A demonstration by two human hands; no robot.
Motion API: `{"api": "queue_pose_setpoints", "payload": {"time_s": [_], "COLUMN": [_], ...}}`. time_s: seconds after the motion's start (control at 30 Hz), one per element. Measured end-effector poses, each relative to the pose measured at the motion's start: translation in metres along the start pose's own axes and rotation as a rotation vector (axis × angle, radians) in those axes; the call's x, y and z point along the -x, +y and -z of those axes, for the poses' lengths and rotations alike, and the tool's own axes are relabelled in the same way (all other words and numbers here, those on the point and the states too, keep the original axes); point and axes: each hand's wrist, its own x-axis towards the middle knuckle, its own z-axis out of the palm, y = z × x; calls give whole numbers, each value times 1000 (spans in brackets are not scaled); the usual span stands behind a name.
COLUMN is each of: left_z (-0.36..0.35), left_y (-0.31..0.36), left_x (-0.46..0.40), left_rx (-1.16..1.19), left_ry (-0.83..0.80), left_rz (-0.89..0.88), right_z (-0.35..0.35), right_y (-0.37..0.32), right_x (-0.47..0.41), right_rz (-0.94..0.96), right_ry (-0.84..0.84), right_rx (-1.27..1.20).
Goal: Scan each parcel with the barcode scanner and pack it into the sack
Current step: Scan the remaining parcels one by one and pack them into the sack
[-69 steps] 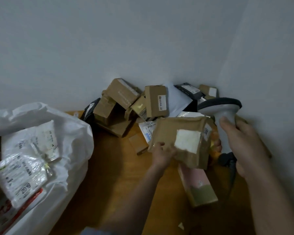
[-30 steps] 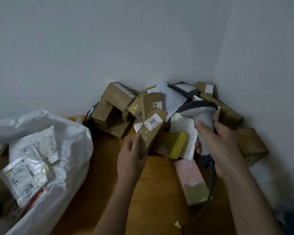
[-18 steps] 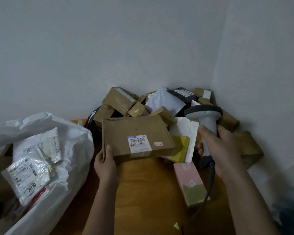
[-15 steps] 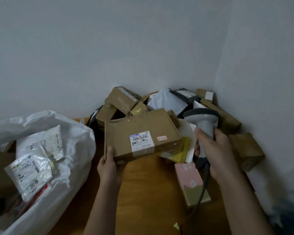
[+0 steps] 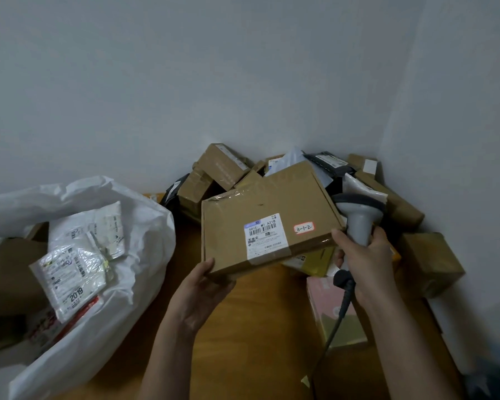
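Gripping the near-left corner of a flat brown cardboard parcel point(image 5: 260, 217), the left hand point(image 5: 201, 290) tilts its white barcode label point(image 5: 264, 235) up, just left of the grey barcode scanner point(image 5: 358, 217) clenched in the right hand point(image 5: 364, 261), whose head apparently faces away.

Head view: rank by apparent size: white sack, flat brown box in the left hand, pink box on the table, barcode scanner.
1. white sack, by far the largest.
2. flat brown box.
3. pink box and barcode scanner: both partly hidden, too close to rank. The held box is nearer the camera, so this is apparent size only.
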Motion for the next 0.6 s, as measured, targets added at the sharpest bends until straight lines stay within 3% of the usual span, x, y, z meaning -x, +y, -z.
{"api": "queue_pose_setpoints", "payload": {"time_s": [0.23, 0.47, 0.6], "left_z": [5, 6, 7], "left_y": [5, 1, 4], "left_x": [-5, -6, -4], "left_rx": [-46, 77, 125], "left_ry": [99, 237, 260], "left_rz": [-145, -210, -238], "right_z": [-1, -3, -8], "right_y": [-14, -45, -63], "right_x": [15, 40, 57], "right_rz": [-1, 58, 150], "right_ry": [-89, -450, -546], "right_rx": [61, 224, 292]}}
